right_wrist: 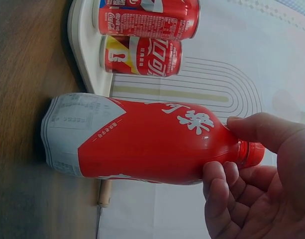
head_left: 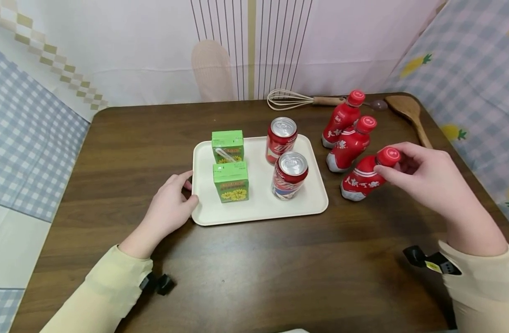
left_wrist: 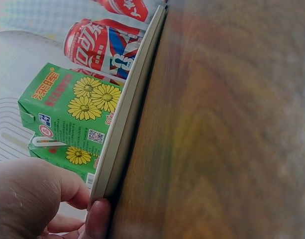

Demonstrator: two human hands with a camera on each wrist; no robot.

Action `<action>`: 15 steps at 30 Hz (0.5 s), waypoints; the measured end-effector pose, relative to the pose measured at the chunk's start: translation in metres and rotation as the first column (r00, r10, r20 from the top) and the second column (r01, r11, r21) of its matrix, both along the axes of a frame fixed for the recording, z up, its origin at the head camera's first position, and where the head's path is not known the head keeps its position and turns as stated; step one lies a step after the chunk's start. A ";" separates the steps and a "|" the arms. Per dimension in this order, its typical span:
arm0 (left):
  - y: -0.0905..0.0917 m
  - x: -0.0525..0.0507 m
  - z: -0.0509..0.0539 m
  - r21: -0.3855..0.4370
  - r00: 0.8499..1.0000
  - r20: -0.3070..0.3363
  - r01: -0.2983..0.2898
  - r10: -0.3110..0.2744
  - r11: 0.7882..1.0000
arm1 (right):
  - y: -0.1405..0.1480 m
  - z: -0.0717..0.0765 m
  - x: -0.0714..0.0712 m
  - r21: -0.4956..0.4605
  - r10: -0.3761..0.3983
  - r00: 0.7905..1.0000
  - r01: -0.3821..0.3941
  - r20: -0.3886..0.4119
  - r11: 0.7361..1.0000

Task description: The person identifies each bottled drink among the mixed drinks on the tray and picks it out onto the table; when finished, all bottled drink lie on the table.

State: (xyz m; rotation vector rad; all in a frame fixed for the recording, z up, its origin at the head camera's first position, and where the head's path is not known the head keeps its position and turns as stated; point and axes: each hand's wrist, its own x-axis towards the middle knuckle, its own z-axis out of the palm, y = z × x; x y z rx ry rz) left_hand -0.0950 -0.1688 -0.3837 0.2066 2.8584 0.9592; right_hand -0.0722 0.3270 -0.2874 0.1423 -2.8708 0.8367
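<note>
A cream tray point(head_left: 260, 213) carries two green drink cartons point(head_left: 231, 187) on its left side and two red cola cans point(head_left: 288, 178) on its right. My left hand point(head_left: 168, 201) grips the tray's left edge, thumb and fingers on the rim in the left wrist view. To the right of the tray, my right hand point(head_left: 429, 178) holds a red cola bottle point(right_wrist: 157, 139) by its neck, just under the cap. The bottle is upright; whether its base touches the table I cannot tell. Two more red bottles point(head_left: 349, 143) stand just behind it.
At the table's back edge lie a whisk point(head_left: 294, 100) and a wooden spatula point(head_left: 406, 108), with a dark rounded utensil end point(head_left: 378, 105) between them. A straw point(head_left: 225, 154) is on the rear carton. Patterned cloth hangs behind the brown table point(head_left: 246, 268).
</note>
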 end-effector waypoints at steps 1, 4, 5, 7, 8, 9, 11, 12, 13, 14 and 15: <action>0.000 0.000 0.000 0.001 1.000 0.002 0.001 -0.001 1.000 | 0.000 0.000 0.000 0.000 0.001 1.000 -0.001 -0.003 1.000; -0.001 -0.002 -0.001 0.011 1.000 0.003 0.004 -0.004 1.000 | 0.000 -0.002 0.001 -0.007 0.007 1.000 -0.007 -0.029 1.000; -0.001 -0.002 -0.001 0.015 1.000 0.004 0.006 -0.006 1.000 | 0.000 -0.003 0.002 -0.014 0.008 0.999 -0.008 -0.042 1.000; -0.001 -0.003 -0.001 0.025 1.000 0.010 0.009 -0.009 1.000 | -0.001 -0.004 0.004 -0.026 0.009 0.997 -0.011 -0.074 1.000; -0.002 -0.003 -0.002 0.030 1.000 0.013 0.010 -0.010 1.000 | -0.001 -0.005 0.005 -0.031 0.008 0.996 -0.011 -0.094 0.999; -0.002 -0.004 -0.002 0.035 1.000 0.020 0.010 -0.011 0.999 | -0.001 -0.006 0.007 -0.040 0.005 0.993 -0.010 -0.118 0.999; -0.003 -0.004 -0.002 0.053 0.999 0.042 0.010 -0.012 0.999 | 0.000 -0.008 0.011 -0.057 -0.014 0.987 0.005 -0.160 0.998; -0.003 -0.004 -0.001 0.063 0.998 0.054 0.010 -0.014 0.998 | 0.000 -0.009 0.013 -0.062 -0.027 0.984 0.016 -0.177 0.998; -0.004 -0.003 -0.001 0.073 0.998 0.064 0.011 -0.015 0.997 | 0.001 -0.010 0.015 -0.073 -0.041 0.980 0.027 -0.193 0.997; -0.004 -0.003 0.000 0.080 0.997 0.070 0.011 -0.017 0.997 | 0.002 -0.011 0.017 -0.083 -0.056 0.976 0.039 -0.209 0.996; -0.005 -0.003 0.001 0.081 0.997 0.072 0.012 -0.018 0.997 | 0.002 -0.012 0.020 -0.093 -0.075 0.973 0.055 -0.220 0.994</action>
